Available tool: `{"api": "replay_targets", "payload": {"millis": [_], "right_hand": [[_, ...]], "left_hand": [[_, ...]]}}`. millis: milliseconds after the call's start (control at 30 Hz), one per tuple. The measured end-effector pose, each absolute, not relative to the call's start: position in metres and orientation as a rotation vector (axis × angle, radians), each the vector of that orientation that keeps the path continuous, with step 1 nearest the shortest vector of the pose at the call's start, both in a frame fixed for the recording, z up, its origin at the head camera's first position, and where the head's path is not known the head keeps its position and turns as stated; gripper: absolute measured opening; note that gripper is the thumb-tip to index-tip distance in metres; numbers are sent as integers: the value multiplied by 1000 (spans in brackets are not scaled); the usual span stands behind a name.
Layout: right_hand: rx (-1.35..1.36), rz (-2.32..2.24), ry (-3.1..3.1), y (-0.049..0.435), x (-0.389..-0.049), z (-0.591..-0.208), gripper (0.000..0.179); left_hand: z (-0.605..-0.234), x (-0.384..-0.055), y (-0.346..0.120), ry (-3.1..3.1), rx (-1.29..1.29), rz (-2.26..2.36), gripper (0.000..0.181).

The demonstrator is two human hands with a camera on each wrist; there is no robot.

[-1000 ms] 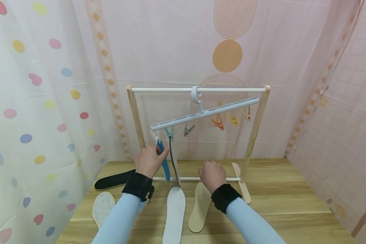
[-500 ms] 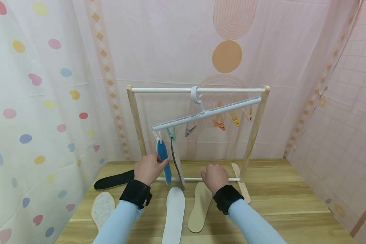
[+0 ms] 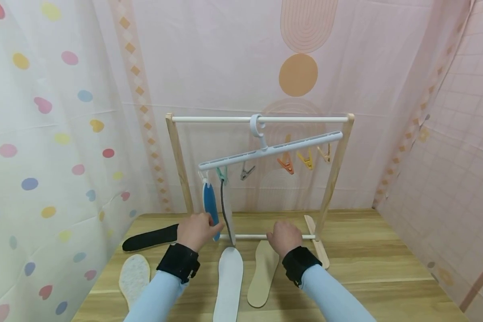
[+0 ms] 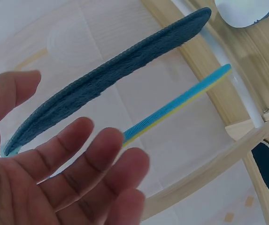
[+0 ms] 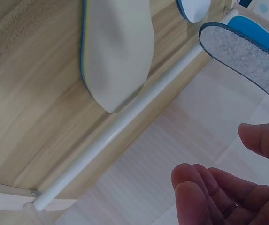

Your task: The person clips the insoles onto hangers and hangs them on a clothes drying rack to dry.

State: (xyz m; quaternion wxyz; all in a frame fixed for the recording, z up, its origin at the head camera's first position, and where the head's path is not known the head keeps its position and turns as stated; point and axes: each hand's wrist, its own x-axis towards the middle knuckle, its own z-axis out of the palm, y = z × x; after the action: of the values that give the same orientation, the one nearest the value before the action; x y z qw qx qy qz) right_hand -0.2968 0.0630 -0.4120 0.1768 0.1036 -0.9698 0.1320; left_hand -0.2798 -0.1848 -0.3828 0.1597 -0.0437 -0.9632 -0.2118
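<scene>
Left hand lower, blue insole behind; beige insole near right hand; all fingers loosely curved, empty

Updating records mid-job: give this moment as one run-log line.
left hand: empty, near blue foot-shaped insole | right hand: empty | grey plastic hanger: tilted, blue insole and fleecy grey insole clipped

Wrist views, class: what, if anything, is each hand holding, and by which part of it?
Nothing is held: the left hand and the right hand each have thumb and fingers apart, gripping nothing between them.
</scene>
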Motion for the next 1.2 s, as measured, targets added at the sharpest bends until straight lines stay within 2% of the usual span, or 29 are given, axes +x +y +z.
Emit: {"api": "replay_targets", "payload": {"millis": [167, 400, 567, 800, 1067, 1200], "right_hand": [[301, 381, -2770, 65, -295, -415, 58], [299, 387, -2886, 68, -293, -418, 52], [312, 416, -2944, 73, -294, -426, 53], [303, 347, -3025, 80, -311, -454, 27], [198, 374, -3044, 73, -306, -465, 35], [175, 390, -3037, 71, -303, -469, 43]], "left_hand": [[-390, -278, -181, -2822, -130, -593, 45], [-401, -274, -174, -2919, -175, -614, 53], [-407, -270, -170, -2953, -257, -546, 54], [-411, -265, -164, -3035, -286, -383, 47], [-417, -263, -159, -3046, -306, -319, 59], [-419, -262, -157, -3027, -327, -306, 54]]}}
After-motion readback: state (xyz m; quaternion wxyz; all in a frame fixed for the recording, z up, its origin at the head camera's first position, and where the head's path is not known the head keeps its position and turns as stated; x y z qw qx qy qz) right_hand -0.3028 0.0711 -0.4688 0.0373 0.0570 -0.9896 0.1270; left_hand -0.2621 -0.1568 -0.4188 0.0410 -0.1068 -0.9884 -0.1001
